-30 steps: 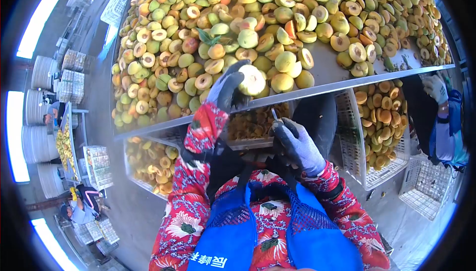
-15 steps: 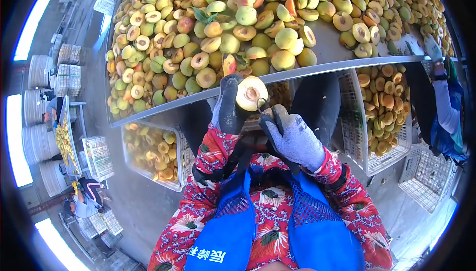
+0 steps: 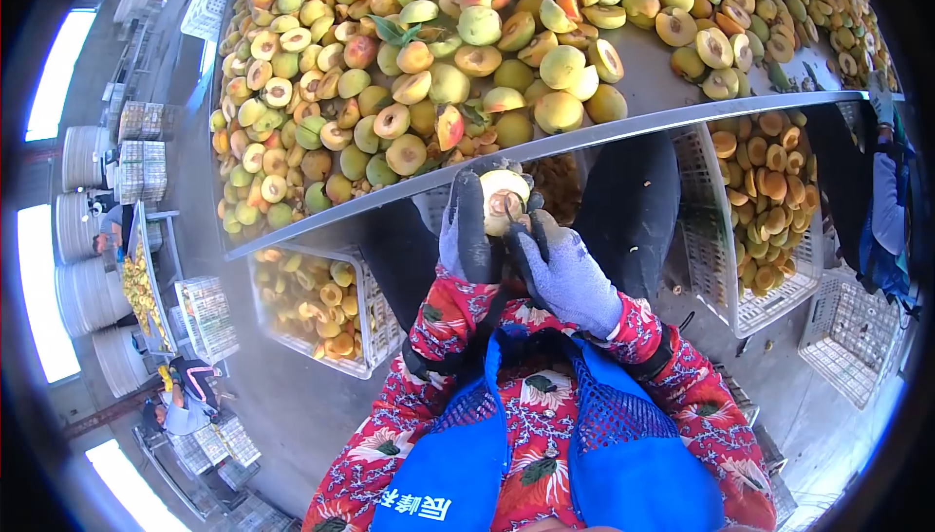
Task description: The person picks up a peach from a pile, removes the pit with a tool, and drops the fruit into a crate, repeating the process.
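Observation:
My left hand [image 3: 469, 225], in a dark-palmed glove, grips a pale-fleshed peach half [image 3: 504, 196] with its cut face and brown pit hollow toward me. Close against it, my right hand [image 3: 563, 264], in a grey-and-black glove, is closed around a small pitting tool whose tip is at the hollow; the fingers hide most of the tool. Both hands are just below the metal edge of the table [image 3: 584, 135]. Beyond that edge lie heaped peaches [image 3: 390, 94], many of them halved, with a few green leaves.
Beneath the table stand a crate [image 3: 365, 337] of peach halves on the left and another crate [image 3: 726, 269] on the right. An additional white crate [image 3: 857, 337] is at the far right, beside a co-worker [image 3: 886, 201]. Other people and stacked crates [image 3: 141, 172] appear at left.
Both hands and the peach half have come down slightly, away from the table edge. The tool's loop, visible before beside the fruit, is now at the hollow. The view has shifted a little.

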